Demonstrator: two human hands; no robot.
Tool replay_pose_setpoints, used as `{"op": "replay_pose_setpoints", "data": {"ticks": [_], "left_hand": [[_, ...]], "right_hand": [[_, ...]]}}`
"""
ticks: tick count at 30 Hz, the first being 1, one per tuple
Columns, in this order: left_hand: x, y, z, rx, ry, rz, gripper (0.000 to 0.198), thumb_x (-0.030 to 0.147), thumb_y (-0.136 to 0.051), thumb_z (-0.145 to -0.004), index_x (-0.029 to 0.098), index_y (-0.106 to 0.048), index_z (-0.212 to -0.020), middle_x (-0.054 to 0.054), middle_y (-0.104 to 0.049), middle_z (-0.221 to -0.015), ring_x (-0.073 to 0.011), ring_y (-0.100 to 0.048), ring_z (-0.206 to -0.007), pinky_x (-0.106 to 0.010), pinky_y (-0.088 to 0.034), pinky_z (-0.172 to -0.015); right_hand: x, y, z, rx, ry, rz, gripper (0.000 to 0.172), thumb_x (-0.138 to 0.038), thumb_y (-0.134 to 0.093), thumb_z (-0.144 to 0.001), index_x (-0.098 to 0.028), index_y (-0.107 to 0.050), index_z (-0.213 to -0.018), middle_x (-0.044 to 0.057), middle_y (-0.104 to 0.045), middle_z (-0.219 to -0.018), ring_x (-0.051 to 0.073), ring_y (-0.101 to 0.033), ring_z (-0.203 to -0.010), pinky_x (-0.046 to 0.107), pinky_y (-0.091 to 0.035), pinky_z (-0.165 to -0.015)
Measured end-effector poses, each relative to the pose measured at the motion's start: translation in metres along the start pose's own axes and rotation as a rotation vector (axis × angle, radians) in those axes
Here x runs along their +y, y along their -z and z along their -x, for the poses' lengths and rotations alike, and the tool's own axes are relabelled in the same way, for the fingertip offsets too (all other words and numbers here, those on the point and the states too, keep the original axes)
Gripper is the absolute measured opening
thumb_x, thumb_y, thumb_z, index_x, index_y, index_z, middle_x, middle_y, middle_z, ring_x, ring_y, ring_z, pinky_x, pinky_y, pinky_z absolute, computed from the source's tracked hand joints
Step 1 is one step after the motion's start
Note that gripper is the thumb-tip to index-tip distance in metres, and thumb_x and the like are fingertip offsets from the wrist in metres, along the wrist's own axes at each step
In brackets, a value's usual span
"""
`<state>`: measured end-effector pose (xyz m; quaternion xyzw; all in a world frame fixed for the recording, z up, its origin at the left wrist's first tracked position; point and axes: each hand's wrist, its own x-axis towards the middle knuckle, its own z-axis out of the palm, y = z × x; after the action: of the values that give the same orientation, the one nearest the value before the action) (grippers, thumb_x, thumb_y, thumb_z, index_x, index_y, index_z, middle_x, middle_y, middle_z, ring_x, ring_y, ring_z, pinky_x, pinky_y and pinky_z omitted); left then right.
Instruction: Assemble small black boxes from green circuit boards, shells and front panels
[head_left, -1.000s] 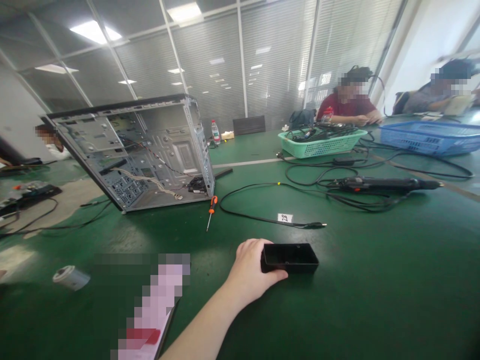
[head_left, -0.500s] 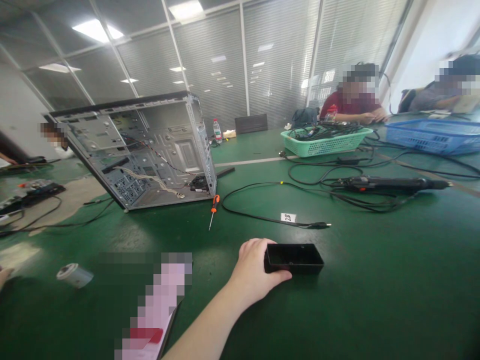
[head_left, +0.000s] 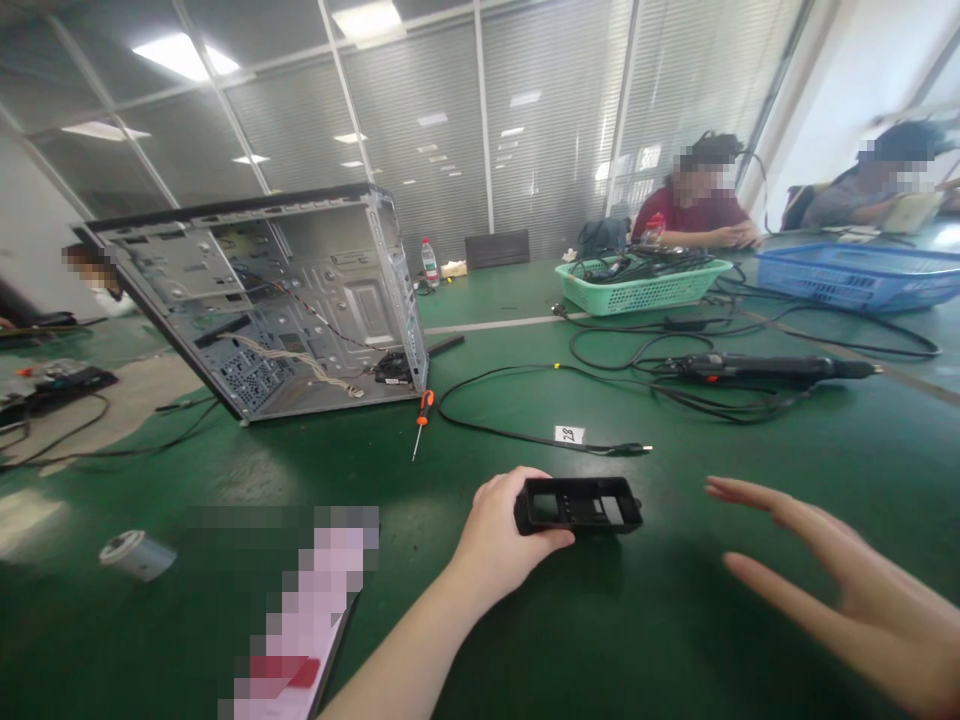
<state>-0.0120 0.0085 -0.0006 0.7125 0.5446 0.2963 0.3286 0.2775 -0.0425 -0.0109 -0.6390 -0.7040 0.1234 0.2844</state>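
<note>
A black rectangular plastic housing (head_left: 581,505) has its hollow, open side facing me, with cut-outs showing inside. Gripping its left end is my left hand (head_left: 496,528), thumb along the near side and fingers behind. My right hand (head_left: 840,585) is at the right, apart from the housing, its thumb and fingers spread with nothing between them. Beyond the housing lie a black cable (head_left: 517,435) and a white label marked 28 (head_left: 569,435). An orange-and-black screwdriver (head_left: 424,410) rests farther left.
An opened computer case (head_left: 315,300) stands at the left. Behind are a green basket (head_left: 645,292) of cables, a blue basket (head_left: 855,285) and a black power tool (head_left: 757,368). A pinkish blurred object (head_left: 315,610) and a pale cylinder (head_left: 139,555) lie nearer. Other people sit at back right.
My right hand has come into view from the right. The housing in my left hand has tilted, so the cut-outs inside now show. The whole view has shifted slightly.
</note>
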Motion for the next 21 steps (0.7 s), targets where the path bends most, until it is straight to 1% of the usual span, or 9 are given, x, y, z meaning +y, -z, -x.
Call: {"op": "replay_pose_setpoints", "data": {"ticks": [2,3,4,5,7,9,13,17,21], "left_hand": [[0.001,0.000,0.000,0.036,-0.051,0.028,0.044,0.018,-0.077,-0.063,0.027,-0.059,-0.102,-0.001,-0.062,-0.106,-0.0250,-0.054,-0.105,-0.041,-0.041,-0.091],[0.001,0.001,-0.001,0.059,-0.083,0.035,0.044,0.016,-0.076,-0.064,0.027,-0.058,-0.102,-0.001,-0.062,-0.106,-0.0243,-0.055,-0.103,-0.040,-0.042,-0.091],[0.001,0.001,-0.001,0.085,-0.116,0.040,0.043,0.013,-0.075,-0.064,0.027,-0.058,-0.102,-0.001,-0.062,-0.105,-0.0236,-0.056,-0.102,-0.040,-0.042,-0.091],[0.000,0.001,-0.001,0.111,-0.143,0.045,0.043,0.012,-0.074,-0.065,0.026,-0.058,-0.102,-0.001,-0.063,-0.104,-0.0232,-0.056,-0.101,-0.039,-0.042,-0.090],[-0.001,0.001,-0.002,0.162,-0.178,0.053,0.041,0.010,-0.073,-0.066,0.025,-0.057,-0.101,-0.002,-0.063,-0.104,-0.0229,-0.057,-0.099,-0.038,-0.044,-0.088],[-0.001,0.001,-0.003,0.201,-0.205,0.063,0.040,0.010,-0.072,-0.067,0.025,-0.057,-0.101,-0.002,-0.063,-0.104,-0.0227,-0.057,-0.099,-0.037,-0.044,-0.087],[-0.003,0.000,-0.004,0.209,-0.256,0.076,0.041,0.009,-0.072,-0.066,0.025,-0.058,-0.101,-0.002,-0.063,-0.104,-0.0219,-0.058,-0.099,-0.037,-0.044,-0.089],[-0.003,-0.001,-0.003,0.211,-0.251,0.058,0.041,0.011,-0.073,-0.066,0.025,-0.058,-0.101,-0.002,-0.063,-0.104,-0.0222,-0.058,-0.099,-0.037,-0.044,-0.089],[0.000,0.001,-0.002,0.189,-0.235,0.050,0.040,0.013,-0.072,-0.067,0.025,-0.058,-0.102,-0.002,-0.063,-0.104,-0.0228,-0.058,-0.098,-0.037,-0.045,-0.087]], "right_hand": [[-0.036,-0.018,-0.013,-0.113,-0.017,-0.186,0.055,-0.054,-0.047,-0.082,-0.030,-0.040,-0.131,0.010,-0.045,-0.134,0.031,-0.044,-0.123,0.051,-0.038,-0.103],[-0.052,-0.025,-0.019,-0.192,-0.023,-0.277,0.061,-0.055,-0.048,-0.079,-0.027,-0.038,-0.133,0.010,-0.044,-0.136,0.031,-0.043,-0.123,0.052,-0.037,-0.104],[-0.066,-0.030,-0.025,-0.238,-0.039,-0.365,0.064,-0.054,-0.049,-0.078,-0.025,-0.037,-0.133,0.011,-0.044,-0.135,0.031,-0.046,-0.121,0.051,-0.038,-0.104],[-0.077,-0.035,-0.030,-0.252,-0.062,-0.440,0.065,-0.054,-0.049,-0.077,-0.023,-0.037,-0.133,0.011,-0.043,-0.135,0.030,-0.047,-0.120,0.049,-0.039,-0.103],[-0.089,-0.040,-0.036,-0.235,-0.096,-0.555,0.065,-0.052,-0.051,-0.075,-0.021,-0.038,-0.131,0.011,-0.043,-0.134,0.028,-0.049,-0.118,0.045,-0.040,-0.103],[-0.089,-0.044,-0.039,-0.217,-0.105,-0.626,0.065,-0.051,-0.052,-0.075,-0.020,-0.038,-0.131,0.011,-0.044,-0.133,0.027,-0.048,-0.119,0.043,-0.040,-0.103],[-0.080,-0.046,-0.037,-0.266,-0.118,-0.711,0.067,-0.052,-0.056,-0.075,-0.019,-0.036,-0.131,0.013,-0.044,-0.133,0.027,-0.048,-0.119,0.042,-0.038,-0.105],[-0.078,-0.045,-0.037,-0.303,-0.164,-0.813,0.076,-0.056,-0.061,-0.072,-0.017,-0.034,-0.131,0.015,-0.040,-0.136,0.027,-0.045,-0.122,0.040,-0.037,-0.105],[-0.078,-0.042,-0.038,-0.307,-0.217,-0.868,0.078,-0.056,-0.067,-0.068,-0.019,-0.038,-0.130,0.013,-0.044,-0.133,0.029,-0.045,-0.120,0.041,-0.036,-0.106]]}}
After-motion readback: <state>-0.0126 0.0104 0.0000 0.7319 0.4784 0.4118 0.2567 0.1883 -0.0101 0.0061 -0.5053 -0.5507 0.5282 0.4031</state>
